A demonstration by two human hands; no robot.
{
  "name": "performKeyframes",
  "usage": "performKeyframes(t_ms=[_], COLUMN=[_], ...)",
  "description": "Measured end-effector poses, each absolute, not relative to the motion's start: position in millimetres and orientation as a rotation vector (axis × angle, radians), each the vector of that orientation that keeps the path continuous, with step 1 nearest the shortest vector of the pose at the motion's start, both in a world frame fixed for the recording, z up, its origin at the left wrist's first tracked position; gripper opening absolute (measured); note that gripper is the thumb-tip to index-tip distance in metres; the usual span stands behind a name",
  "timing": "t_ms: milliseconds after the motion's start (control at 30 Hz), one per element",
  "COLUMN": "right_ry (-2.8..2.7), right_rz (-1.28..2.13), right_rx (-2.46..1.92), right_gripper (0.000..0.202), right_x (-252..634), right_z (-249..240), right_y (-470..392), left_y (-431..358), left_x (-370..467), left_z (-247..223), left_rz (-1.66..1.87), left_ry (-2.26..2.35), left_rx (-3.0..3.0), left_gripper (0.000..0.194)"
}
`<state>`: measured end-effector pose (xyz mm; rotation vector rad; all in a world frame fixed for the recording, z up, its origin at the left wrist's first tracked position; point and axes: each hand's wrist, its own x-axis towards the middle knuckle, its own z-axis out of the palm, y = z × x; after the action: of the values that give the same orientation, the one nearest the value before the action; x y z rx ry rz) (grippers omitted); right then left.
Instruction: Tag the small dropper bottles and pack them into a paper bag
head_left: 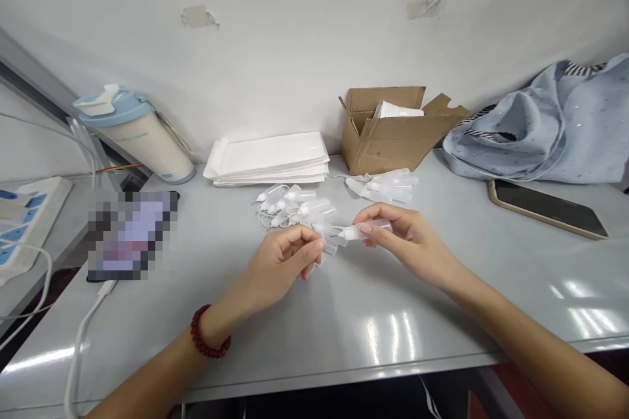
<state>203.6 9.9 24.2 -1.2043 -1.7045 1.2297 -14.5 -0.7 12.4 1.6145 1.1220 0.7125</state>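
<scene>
As laid out on grey surface [393, 321]: carton [388, 147], at back; bottle pile [314, 207], nearer; left grip [285, 255], partly curled, hold uncertain; right grip [405, 232], clasping single bottle [352, 232], near pile. Possible faults: slipping, from smooth plastic; knocking of pile, from closeness.

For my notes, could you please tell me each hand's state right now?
Left hand: closed; whether it holds anything cannot be told.
Right hand: closed, holding a bottle.
</scene>
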Motion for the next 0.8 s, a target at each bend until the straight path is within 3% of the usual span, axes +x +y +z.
performKeyframes(t_ms=[333,800], right_ry=[-1.65,-1.677], right_rz=[1.382,1.273], right_rx=[-1.127,-1.175], right_gripper=[0.015,0.016], right_x=[198.6,198.0], right_z=[21.6,22.0], right_y=[6.0,4.0], left_y=[-1.1,-1.4], left_x=[-11.2,-14.1], left_z=[16.1,16.6], left_rz=[0.791,0.788], left_ry=[1.027,1.01], left_rx=[1.295,1.376], left_gripper=[0.024,0.022])
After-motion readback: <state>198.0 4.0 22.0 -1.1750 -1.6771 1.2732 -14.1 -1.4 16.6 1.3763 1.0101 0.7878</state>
